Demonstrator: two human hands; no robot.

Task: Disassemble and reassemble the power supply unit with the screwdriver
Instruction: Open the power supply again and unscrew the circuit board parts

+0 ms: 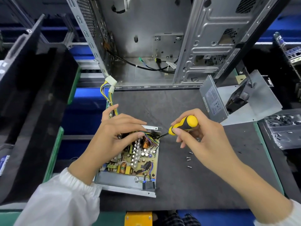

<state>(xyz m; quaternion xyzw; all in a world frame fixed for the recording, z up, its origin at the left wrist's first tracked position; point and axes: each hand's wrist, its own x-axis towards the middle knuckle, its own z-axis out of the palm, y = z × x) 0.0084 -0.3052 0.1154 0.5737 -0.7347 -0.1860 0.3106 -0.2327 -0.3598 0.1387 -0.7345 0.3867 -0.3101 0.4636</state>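
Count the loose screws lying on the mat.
4 loose screws on the mat, right of the power supply unit, below the right hand; more may hide under it.

The power supply unit (130, 162) is lying open on the dark desk (187, 190), its cover off and its yellowish circuit board showing, crowded with copper coils, capacitors and coloured wires, while a yellow-and-black wire bundle with white connectors is trailing from its far left corner. The screwdriver (180, 128), with a yellow-and-black handle, is slanting down to the left so that its dark tip is meeting the unit's far right corner. Four small loose screws (189, 159) are lying on the desk just to the right of the unit.
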